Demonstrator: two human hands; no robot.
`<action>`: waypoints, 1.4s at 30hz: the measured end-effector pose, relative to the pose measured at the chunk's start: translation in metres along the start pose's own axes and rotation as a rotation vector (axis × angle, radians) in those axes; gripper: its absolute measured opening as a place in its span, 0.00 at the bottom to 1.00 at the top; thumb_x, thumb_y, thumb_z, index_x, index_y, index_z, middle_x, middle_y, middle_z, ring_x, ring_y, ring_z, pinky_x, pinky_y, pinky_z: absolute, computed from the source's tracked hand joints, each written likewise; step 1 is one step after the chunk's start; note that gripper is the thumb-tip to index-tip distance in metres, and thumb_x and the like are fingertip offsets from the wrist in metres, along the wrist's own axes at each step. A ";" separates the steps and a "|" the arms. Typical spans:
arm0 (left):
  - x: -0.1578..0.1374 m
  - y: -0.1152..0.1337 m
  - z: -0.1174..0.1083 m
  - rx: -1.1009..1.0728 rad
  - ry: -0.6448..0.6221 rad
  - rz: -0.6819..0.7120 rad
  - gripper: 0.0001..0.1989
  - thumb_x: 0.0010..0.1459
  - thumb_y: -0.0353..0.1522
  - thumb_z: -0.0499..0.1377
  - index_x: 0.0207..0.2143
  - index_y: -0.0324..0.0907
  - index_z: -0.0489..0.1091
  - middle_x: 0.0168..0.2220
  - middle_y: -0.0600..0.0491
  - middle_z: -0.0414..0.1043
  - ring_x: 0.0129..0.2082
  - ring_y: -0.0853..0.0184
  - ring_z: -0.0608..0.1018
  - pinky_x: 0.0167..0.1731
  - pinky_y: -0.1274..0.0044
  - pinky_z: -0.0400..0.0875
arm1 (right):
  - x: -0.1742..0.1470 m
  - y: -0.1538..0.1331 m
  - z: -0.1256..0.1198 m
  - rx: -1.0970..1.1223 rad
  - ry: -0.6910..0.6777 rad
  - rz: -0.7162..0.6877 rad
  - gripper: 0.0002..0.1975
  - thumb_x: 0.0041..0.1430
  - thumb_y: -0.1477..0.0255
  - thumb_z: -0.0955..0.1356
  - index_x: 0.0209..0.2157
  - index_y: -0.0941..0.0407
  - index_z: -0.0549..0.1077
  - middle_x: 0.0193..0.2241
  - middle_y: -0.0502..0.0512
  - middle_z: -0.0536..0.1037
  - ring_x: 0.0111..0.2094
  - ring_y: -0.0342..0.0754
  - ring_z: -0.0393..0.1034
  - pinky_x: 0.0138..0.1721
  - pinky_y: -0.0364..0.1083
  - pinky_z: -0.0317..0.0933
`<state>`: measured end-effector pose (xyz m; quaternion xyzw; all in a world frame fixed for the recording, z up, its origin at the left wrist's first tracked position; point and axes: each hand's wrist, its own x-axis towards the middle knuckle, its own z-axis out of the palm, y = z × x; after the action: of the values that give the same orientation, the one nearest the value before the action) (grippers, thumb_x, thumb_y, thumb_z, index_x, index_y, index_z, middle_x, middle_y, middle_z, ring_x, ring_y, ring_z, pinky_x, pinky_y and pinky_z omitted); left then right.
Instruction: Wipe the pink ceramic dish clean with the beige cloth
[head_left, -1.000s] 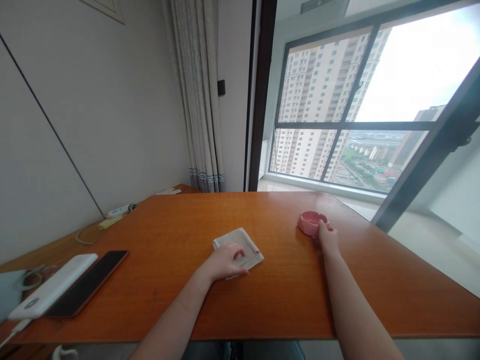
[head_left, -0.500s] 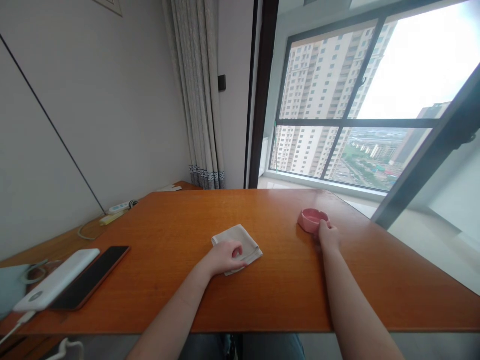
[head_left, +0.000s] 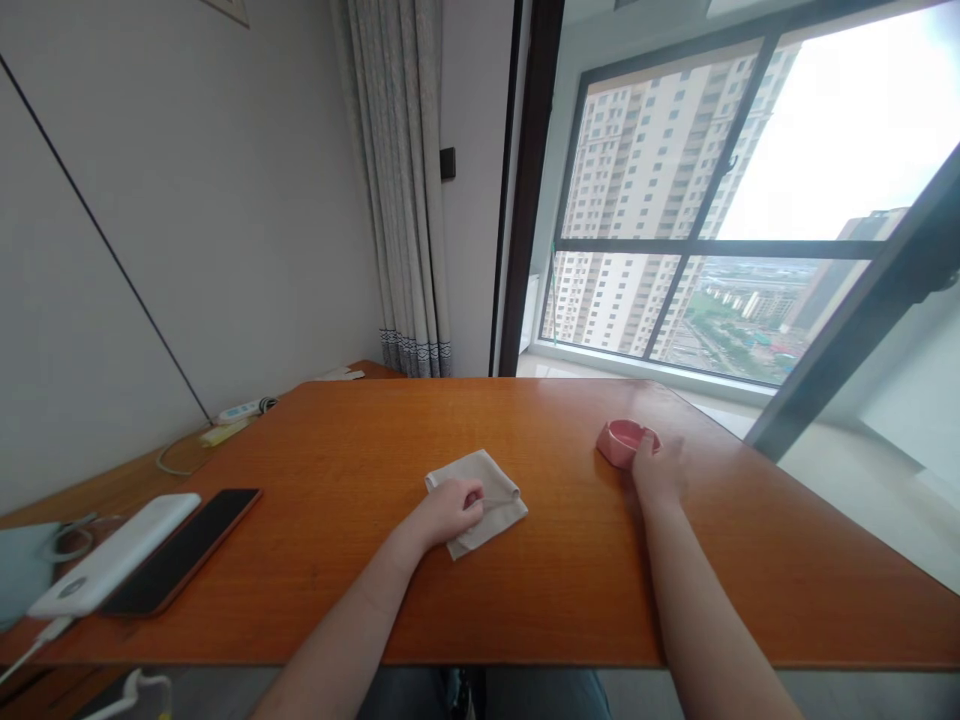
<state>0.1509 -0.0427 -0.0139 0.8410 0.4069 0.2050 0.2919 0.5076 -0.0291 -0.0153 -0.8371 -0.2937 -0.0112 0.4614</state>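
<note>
A folded beige cloth point(head_left: 487, 485) lies near the middle of the orange wooden table point(head_left: 570, 580). My left hand point(head_left: 444, 512) rests on its near left corner, fingers curled and pinching the fabric. To the right, a small pink ashtray point(head_left: 621, 441) is tipped up on its near edge, its open side facing away to the left. My right hand point(head_left: 657, 468) grips its near rim with thumb and fingers.
At the table's left end lie a white power bank point(head_left: 116, 567) and a dark phone point(head_left: 184, 548) side by side. A power strip point(head_left: 241, 409) and cable sit by the wall. Curtain point(head_left: 401, 190) and a large window point(head_left: 720, 200) stand behind the table.
The pink ashtray has tilted up under my right hand. My left hand's fingers have curled in and gathered the cloth's corner. The view shifted slightly.
</note>
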 end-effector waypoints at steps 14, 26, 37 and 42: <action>0.006 -0.004 -0.036 -1.380 0.516 -0.349 0.06 0.52 0.33 0.52 0.31 0.41 0.64 0.27 0.54 0.69 0.27 0.70 0.73 0.30 0.77 0.69 | -0.108 -0.055 0.035 -0.054 -0.916 -0.835 0.07 0.46 0.71 0.67 0.22 0.55 0.62 0.24 0.49 0.68 0.27 0.44 0.60 0.29 0.42 0.52; -0.015 -0.056 -0.075 -0.976 0.612 -0.512 0.06 0.45 0.29 0.60 0.28 0.40 0.65 0.25 0.56 0.67 0.24 0.72 0.70 0.27 0.79 0.66 | -0.097 -0.047 0.037 -0.023 -0.970 -0.729 0.03 0.47 0.73 0.66 0.23 0.55 0.65 0.21 0.47 0.69 0.24 0.42 0.62 0.27 0.41 0.52; -0.029 -0.081 -0.068 0.302 0.345 -0.684 0.07 0.51 0.37 0.55 0.27 0.43 0.63 0.29 0.50 0.72 0.30 0.63 0.73 0.27 0.76 0.61 | -0.100 -0.047 0.044 0.105 -0.783 -0.642 0.12 0.53 0.68 0.62 0.39 0.55 0.68 0.22 0.47 0.69 0.25 0.45 0.63 0.29 0.43 0.56; -0.026 -0.074 -0.065 0.322 0.368 -0.605 0.05 0.49 0.31 0.56 0.31 0.42 0.63 0.34 0.48 0.71 0.34 0.63 0.73 0.31 0.77 0.62 | -0.109 -0.054 0.038 0.104 -0.885 -0.805 0.11 0.51 0.76 0.61 0.36 0.55 0.71 0.27 0.49 0.68 0.27 0.43 0.62 0.32 0.42 0.56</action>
<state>0.0565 -0.0055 -0.0167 0.6672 0.7090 0.1905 0.1257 0.3810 -0.0303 -0.0277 -0.5616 -0.7519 0.1788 0.2953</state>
